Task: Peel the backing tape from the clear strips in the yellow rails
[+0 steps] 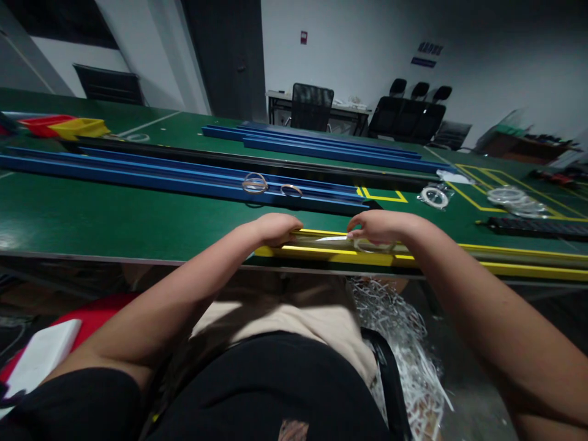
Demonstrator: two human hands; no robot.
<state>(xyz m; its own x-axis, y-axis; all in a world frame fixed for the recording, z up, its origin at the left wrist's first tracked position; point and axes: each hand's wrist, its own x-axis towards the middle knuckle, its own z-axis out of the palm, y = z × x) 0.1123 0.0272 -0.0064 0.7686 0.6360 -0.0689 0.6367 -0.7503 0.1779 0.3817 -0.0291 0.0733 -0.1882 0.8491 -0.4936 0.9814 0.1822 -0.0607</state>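
A long yellow channel [331,255] lies along the near edge of the green table [114,226], running off to the right. My left hand [279,229] is closed over its left end, with the fingertips hidden inside. A thin white strip [333,238] stretches along the channel between my two hands. Its right part is pinched between the thumb and fingers of my right hand [383,226]. Below that hand, a pale loop [373,246] rests in the channel, partly covered.
Blue channels [160,177] lie beyond my hands, with two brown rings [255,183] on them. A bagged white roll [434,196] sits to the right. Red [48,125] and yellow bins [80,128] stand at far left. Shredded white strips [413,349] fill the floor beside my seat.
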